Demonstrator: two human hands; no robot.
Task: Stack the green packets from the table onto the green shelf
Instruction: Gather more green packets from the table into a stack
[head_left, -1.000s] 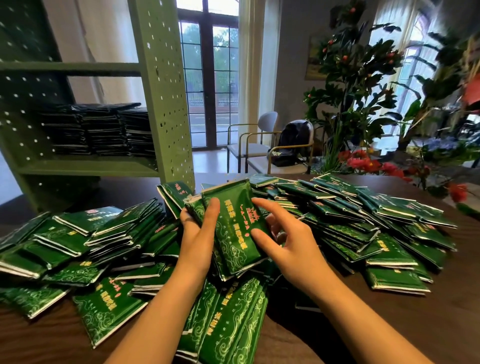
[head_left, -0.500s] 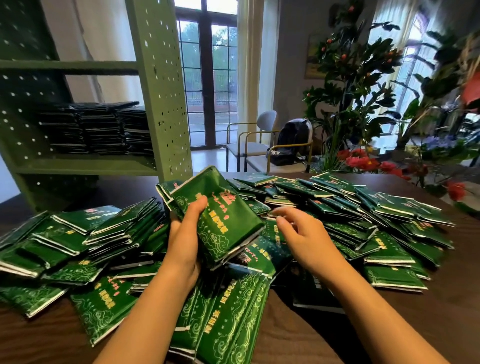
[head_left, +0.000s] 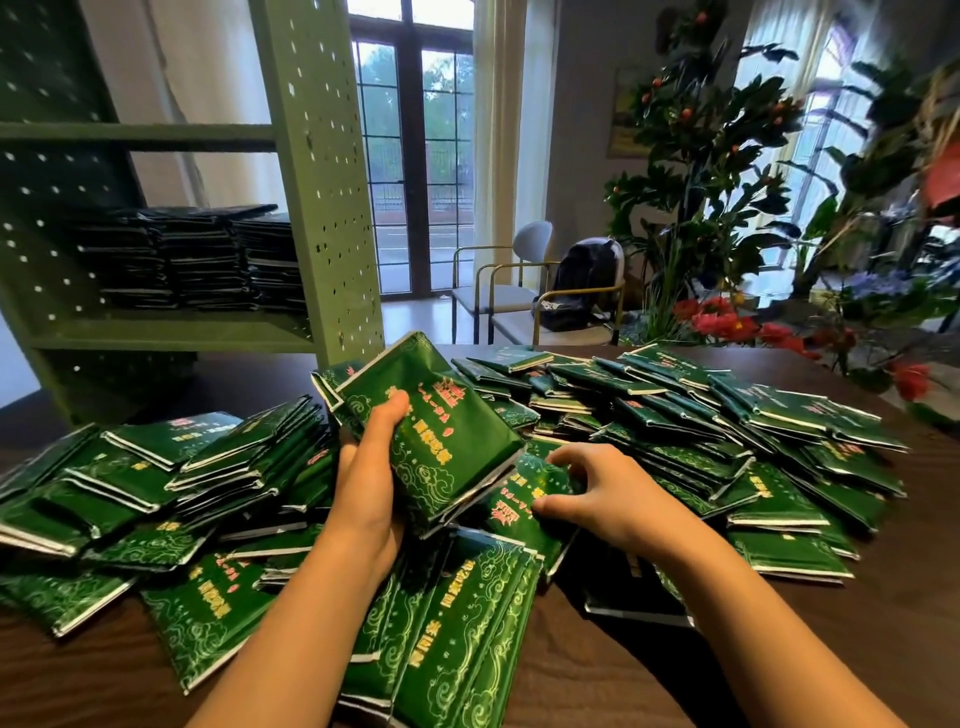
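Several green packets with gold and red print lie heaped across the dark wooden table (head_left: 883, 649). My left hand (head_left: 369, 478) grips a small stack of packets (head_left: 441, 431), thumb on top, tilted up above the heap. My right hand (head_left: 602, 493) pinches another packet (head_left: 519, 509) lying just under that stack's lower edge. The green pegboard shelf (head_left: 166, 332) stands at the back left. Three stacks of packets (head_left: 197, 254) sit on its lower board.
Loose packet piles spread left (head_left: 130, 478) and right (head_left: 701, 426) of my hands. Two chairs, one with a dark backpack (head_left: 582, 286), stand beyond the table by the glass doors. Potted plants and red flowers (head_left: 727, 322) crowd the right side.
My left hand has lifted and tilted its stack up toward the shelf. My right hand let go of that stack, dropped lower and took hold of another packet in the heap.
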